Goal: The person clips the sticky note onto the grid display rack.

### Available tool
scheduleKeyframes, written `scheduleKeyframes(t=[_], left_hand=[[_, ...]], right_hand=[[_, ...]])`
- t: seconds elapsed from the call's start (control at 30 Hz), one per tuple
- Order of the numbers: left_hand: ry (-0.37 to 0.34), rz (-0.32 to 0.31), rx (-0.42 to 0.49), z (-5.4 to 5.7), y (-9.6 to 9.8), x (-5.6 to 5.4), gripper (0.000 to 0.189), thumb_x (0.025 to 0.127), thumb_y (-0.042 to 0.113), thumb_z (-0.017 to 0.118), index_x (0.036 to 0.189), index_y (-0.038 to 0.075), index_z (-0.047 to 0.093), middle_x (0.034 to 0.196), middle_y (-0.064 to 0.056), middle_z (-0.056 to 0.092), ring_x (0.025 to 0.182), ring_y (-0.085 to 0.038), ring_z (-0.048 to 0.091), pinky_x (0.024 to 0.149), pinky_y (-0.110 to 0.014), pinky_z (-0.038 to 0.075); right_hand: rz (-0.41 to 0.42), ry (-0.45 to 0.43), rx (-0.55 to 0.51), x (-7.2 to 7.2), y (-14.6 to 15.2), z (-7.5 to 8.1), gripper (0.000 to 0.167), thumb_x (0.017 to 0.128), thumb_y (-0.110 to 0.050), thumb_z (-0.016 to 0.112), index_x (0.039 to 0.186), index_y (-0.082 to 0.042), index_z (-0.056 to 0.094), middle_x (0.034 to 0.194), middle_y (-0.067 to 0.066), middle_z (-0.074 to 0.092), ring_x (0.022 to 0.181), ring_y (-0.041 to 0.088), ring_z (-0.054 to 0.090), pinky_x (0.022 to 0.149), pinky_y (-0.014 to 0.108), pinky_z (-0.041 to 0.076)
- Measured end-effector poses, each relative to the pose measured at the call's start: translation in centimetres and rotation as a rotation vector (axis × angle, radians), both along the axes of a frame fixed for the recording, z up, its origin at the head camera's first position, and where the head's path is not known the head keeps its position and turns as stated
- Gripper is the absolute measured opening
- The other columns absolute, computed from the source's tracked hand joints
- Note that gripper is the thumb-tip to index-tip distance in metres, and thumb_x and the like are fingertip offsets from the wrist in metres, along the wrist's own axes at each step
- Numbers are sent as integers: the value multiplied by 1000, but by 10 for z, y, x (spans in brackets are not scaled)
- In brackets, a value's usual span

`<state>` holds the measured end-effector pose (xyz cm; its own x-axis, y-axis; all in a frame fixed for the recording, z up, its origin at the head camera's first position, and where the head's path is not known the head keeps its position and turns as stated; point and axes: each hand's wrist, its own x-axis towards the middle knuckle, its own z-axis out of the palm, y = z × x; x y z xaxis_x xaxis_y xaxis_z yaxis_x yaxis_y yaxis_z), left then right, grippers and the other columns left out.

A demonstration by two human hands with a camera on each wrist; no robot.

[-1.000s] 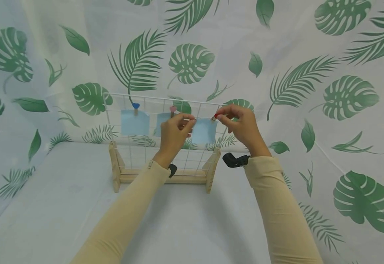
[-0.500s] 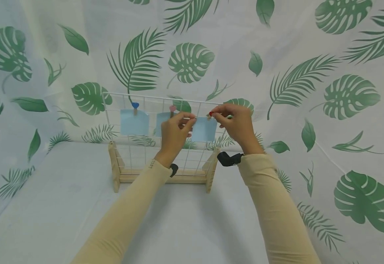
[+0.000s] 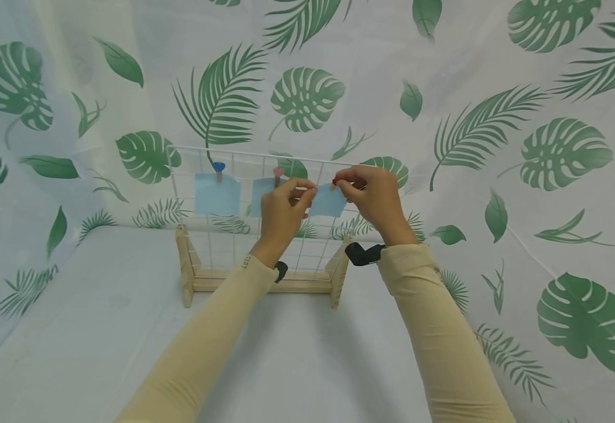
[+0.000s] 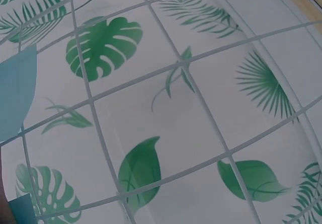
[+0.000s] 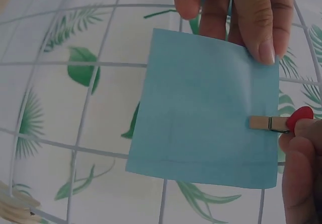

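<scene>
My left hand (image 3: pixel 282 212) pinches the upper left corner of a light blue paper square (image 3: pixel 327 201) against the white wire grid (image 3: pixel 209 244). In the right wrist view the whole blue sheet (image 5: pixel 206 108) shows, with left-hand fingers (image 5: pixel 254 20) on one corner. My right hand (image 3: pixel 375 197) pinches a small wooden clothespin (image 5: pixel 261 123) by its red-topped end; its tip lies over the sheet's top edge. Two more blue sheets hang to the left, one under a blue heart clothespin (image 3: pixel 219 169), the other under a pink heart clothespin (image 3: pixel 278 174), partly behind my left hand.
The grid stands in a wooden base (image 3: pixel 265 284) with two side posts on a white cloth-covered table (image 3: pixel 101 305). Behind it rises a white backdrop (image 3: pixel 370 70) printed with green leaves. Black camera mounts (image 3: pixel 362 254) sit at both wrists.
My right hand has moved left along the sheet's top edge with the red clothespin, from near its right corner toward its middle. The left hand keeps its pinch.
</scene>
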<state>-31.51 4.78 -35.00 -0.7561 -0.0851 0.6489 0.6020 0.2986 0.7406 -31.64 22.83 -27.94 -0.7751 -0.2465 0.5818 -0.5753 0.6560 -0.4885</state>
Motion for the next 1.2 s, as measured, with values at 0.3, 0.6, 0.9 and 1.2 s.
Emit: scheduleKeyframes(t=[0.3, 0.6, 0.9, 1.2], left_hand=[[69, 50, -76, -4, -3, 1, 22, 96, 6, 83, 117, 0, 78, 99, -19, 81, 85, -30, 82, 77, -39, 69], [131, 46, -95, -12, -15, 11, 25, 94, 3, 84, 118, 0, 78, 101, -18, 81, 85, -31, 82, 77, -41, 69], [178, 100, -174, -33, -42, 33, 30, 95, 16, 84, 121, 3, 78, 109, -13, 82, 88, -28, 81, 71, -42, 68], [184, 219, -209, -64, -82, 66, 41, 96, 20, 78, 133, 3, 75, 132, -16, 75, 121, -40, 71, 101, -59, 59]], right_hand=[[-166, 177, -27, 0, -3, -12, 18, 95, -6, 83, 88, 7, 72, 84, 24, 75, 75, 38, 71, 69, 43, 58], [-152, 228, -144, 2, 3, -32, 18, 96, -7, 81, 88, 5, 70, 78, 21, 72, 68, 36, 69, 64, 15, 44], [-118, 238, -216, 14, 13, -62, 14, 98, -4, 75, 105, 8, 74, 85, 21, 75, 77, 36, 73, 74, 10, 50], [-168, 210, -200, 39, 29, -95, 39, 99, -15, 68, 131, 7, 69, 130, 25, 72, 123, 45, 64, 105, 63, 51]])
